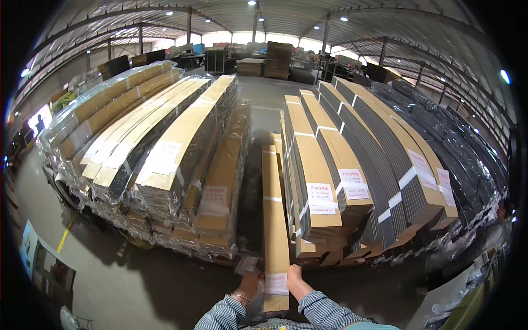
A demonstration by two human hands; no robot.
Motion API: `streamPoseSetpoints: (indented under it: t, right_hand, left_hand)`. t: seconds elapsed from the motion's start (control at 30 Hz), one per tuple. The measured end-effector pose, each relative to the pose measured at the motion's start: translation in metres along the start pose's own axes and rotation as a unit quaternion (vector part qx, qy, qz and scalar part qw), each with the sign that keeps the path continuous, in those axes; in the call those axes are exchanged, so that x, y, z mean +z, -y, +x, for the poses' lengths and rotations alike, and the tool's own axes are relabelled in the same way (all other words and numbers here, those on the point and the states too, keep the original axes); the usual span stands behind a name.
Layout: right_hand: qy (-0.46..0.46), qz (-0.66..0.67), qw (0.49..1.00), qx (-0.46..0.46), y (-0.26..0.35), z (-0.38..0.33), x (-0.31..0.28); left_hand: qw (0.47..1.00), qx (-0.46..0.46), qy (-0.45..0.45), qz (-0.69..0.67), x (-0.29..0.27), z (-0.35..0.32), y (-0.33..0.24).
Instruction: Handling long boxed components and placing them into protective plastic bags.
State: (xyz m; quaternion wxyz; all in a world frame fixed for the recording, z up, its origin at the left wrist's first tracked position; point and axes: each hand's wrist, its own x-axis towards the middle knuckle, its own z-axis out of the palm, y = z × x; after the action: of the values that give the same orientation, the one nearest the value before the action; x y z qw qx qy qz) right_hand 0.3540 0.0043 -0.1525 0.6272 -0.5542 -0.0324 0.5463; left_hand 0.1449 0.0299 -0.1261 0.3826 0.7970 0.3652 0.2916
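Note:
A long, narrow cardboard bundle points away from me, its near end close to my body. White straps cross it, and a white paper label lies on top near that end. My left hand is closed at the bundle's left side, partly in shadow beside some clear plastic film. On the other side my right hand is curled into a grip against the bundle's edge, level with the label. Its fingertips are mostly hidden. Just right of the bundle stands a strapped stack of brown and dark strips.
Plastic-wrapped cardboard stacks rise on the left, with a narrow gap before the right-hand stacks. Black plastic-wrapped bundles lie at the far right. A pile of brown sheets stands at the back. A yellow line marks the floor at left.

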Motion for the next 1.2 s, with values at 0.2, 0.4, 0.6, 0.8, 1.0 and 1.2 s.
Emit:
streamPoseSetpoints:
  t: [0.2,0.4,0.6,0.8,1.0,1.2]
  right_hand:
    - [-0.060,-0.044,0.978,-0.196,0.045,-0.090,0.064]
    - [-0.015,-0.218,0.924,-0.316,-0.029,-0.087,-0.016]
    - [0.057,-0.366,0.891,-0.262,-0.072,-0.124,-0.046]
    - [0.112,-0.200,0.944,-0.238,0.011,-0.190,0.005]
    - [0.150,-0.196,0.881,-0.405,-0.003,-0.266,0.022]
    - [0.195,-0.136,0.897,-0.372,0.005,-0.265,0.033]
  left_hand:
    - [0.794,-0.203,-0.180,-0.545,-0.083,0.001,-0.131]
    - [0.932,-0.216,-0.079,-0.279,-0.066,-0.070,-0.106]
    - [0.979,-0.194,-0.054,0.024,-0.027,-0.129,-0.046]
    - [0.984,-0.118,-0.083,-0.102,-0.087,-0.122,-0.144]
    - [0.987,-0.111,-0.081,-0.080,-0.076,-0.161,-0.122]
    - [0.984,-0.068,-0.161,-0.042,-0.094,-0.170,-0.134]
